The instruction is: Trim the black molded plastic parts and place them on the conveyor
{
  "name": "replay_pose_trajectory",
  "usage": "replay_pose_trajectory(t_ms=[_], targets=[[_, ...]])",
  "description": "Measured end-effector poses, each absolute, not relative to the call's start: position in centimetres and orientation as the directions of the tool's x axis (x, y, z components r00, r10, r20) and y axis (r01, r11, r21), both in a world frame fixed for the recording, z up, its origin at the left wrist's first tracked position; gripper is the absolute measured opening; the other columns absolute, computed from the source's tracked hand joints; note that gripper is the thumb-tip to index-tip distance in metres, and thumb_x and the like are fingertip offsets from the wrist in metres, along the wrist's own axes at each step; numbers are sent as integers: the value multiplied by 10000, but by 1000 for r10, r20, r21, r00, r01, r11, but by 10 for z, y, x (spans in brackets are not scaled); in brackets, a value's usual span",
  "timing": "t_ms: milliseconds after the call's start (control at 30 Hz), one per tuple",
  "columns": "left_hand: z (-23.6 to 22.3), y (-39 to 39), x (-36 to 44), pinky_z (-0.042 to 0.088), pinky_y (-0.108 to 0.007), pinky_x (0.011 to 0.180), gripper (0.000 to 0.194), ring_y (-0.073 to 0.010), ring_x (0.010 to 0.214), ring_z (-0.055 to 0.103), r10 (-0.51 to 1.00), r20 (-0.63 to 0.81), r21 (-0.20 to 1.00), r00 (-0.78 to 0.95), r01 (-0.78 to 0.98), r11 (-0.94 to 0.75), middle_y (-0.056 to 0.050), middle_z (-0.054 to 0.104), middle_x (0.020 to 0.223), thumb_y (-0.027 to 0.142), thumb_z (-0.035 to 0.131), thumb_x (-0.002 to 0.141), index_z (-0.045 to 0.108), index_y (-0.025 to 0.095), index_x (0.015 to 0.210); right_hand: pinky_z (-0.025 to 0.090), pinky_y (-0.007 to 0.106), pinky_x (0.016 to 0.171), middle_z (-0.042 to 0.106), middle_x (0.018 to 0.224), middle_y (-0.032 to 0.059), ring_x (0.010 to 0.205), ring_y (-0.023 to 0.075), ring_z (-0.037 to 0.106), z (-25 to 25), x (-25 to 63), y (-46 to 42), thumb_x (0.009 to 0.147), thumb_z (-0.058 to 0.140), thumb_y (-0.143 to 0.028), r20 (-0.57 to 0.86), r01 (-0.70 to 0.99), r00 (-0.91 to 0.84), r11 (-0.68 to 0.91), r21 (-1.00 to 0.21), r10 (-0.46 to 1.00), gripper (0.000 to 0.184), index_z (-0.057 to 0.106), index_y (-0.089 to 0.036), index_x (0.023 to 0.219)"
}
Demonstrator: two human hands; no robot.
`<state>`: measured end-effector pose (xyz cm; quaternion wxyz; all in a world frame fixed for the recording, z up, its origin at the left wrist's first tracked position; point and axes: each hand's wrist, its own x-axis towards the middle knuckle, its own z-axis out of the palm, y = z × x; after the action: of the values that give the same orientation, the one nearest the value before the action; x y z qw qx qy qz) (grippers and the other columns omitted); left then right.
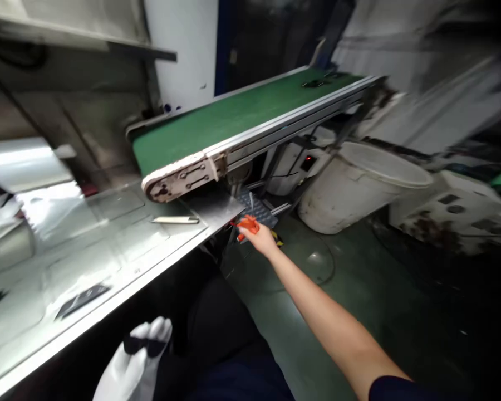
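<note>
My left hand [136, 356], in a white glove, is at the bottom in front of my lap. Its fingers are closed on a small flat black part [144, 346]. My right hand [259, 236], bare along the arm, reaches forward past the corner of the metal worktable [158, 256]. Its fingers are wrapped around an orange tool [249, 225] with a thin grey tip pointing up; blur hides its exact kind. On the worktable, close to the conveyor end, lies a pale pen-like tool [175, 220]. Nearer the front edge is a flat black piece [83, 299].
A green conveyor belt [225, 114] rises to the back right, with several dark parts [315, 83] at its far end. Beneath and beside it stand a large white bin [334, 195] and a pale machine [455, 209]. A cable loops across the green floor [292, 323].
</note>
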<state>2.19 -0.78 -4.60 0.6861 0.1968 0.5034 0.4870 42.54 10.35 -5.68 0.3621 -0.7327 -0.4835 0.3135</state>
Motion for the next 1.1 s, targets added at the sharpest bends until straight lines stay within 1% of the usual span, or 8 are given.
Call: replay_pose_trajectory(t_ms=[100, 267, 433, 567, 667, 800, 967, 1100], targets=[[-18, -17, 30, 561, -523, 1077, 422, -329, 1105, 738, 935, -343, 746, -86, -630, 215, -48, 787, 1154, 439, 889, 751, 745, 288, 1118, 604, 404, 863, 686, 1179, 76, 998, 212, 692, -89, 386, 123, 1014, 647, -386, -196, 443, 275, -305, -843, 941, 315, 651, -153, 1226], [-11, -14, 32, 606, -480, 1018, 273, -277, 1076, 753, 972, -173, 697, -160, -717, 6, -51, 774, 1192, 341, 794, 879, 747, 296, 1144, 530, 254, 563, 701, 807, 52, 623, 135, 633, -74, 289, 89, 1008, 608, -398, -270, 349, -119, -214, -912, 956, 289, 725, -134, 984], [-8, -10, 21, 601, -415, 1023, 262, -269, 1147, 727, 963, -80, 809, -256, -581, -87, -46, 762, 1245, 286, 793, 889, 755, 298, 1148, 518, 250, 664, 663, 965, 56, 760, 133, 628, 9, 196, 46, 974, 666, -328, 304, 127, -444, 395, -910, 843, 206, 729, -200, 1124], [-5, -4, 9, 629, -362, 961, 311, -276, 1071, 753, 923, -171, 915, -344, -403, 19, -69, 792, 1137, 287, 873, 802, 790, 251, 1100, 477, 275, 630, 623, 851, 44, 710, 147, 587, 28, 158, 60, 998, 569, -222, 443, 118, -568, 601, -791, 694, 92, 646, -173, 992], [-3, 7, 1, 638, -385, 948, 396, -316, 1052, 758, 871, -223, 928, -438, -369, 52, -85, 798, 1116, 376, 932, 715, 804, 235, 1062, 465, 276, 619, 632, 860, 39, 715, 152, 582, 28, 150, 89, 1010, 525, -215, 434, 124, -678, 675, -727, 592, 69, 580, -194, 973], [10, 30, -20, 581, -447, 1059, 671, -350, 1233, 678, 829, -183, 960, -529, -277, 35, -91, 714, 1348, 529, 898, 722, 707, 280, 1315, 439, 273, 619, 646, 904, 50, 740, 153, 587, 42, 143, 151, 1058, 467, -253, 374, 292, -754, 785, -546, 541, 141, 576, -189, 996], [36, 56, -54, 485, -500, 1167, 329, -319, 1226, 679, 748, -106, 949, -656, 159, 274, -33, 783, 1181, 514, 715, 901, 800, 281, 1118, 241, 290, 526, 648, 876, 53, 634, 148, 529, 52, 122, 224, 1077, 426, -286, 101, 495, -863, 869, -30, 495, 263, 628, -150, 978], [41, 64, -69, 460, -534, 1187, 329, -330, 1225, 673, 678, -150, 924, -720, 141, 355, 1, 793, 1130, 553, 735, 859, 806, 305, 1062, 193, 296, 524, 658, 864, 50, 621, 143, 548, 42, 109, 239, 1065, 467, -258, -69, 489, -869, 872, 26, 490, 223, 640, -146, 982]])
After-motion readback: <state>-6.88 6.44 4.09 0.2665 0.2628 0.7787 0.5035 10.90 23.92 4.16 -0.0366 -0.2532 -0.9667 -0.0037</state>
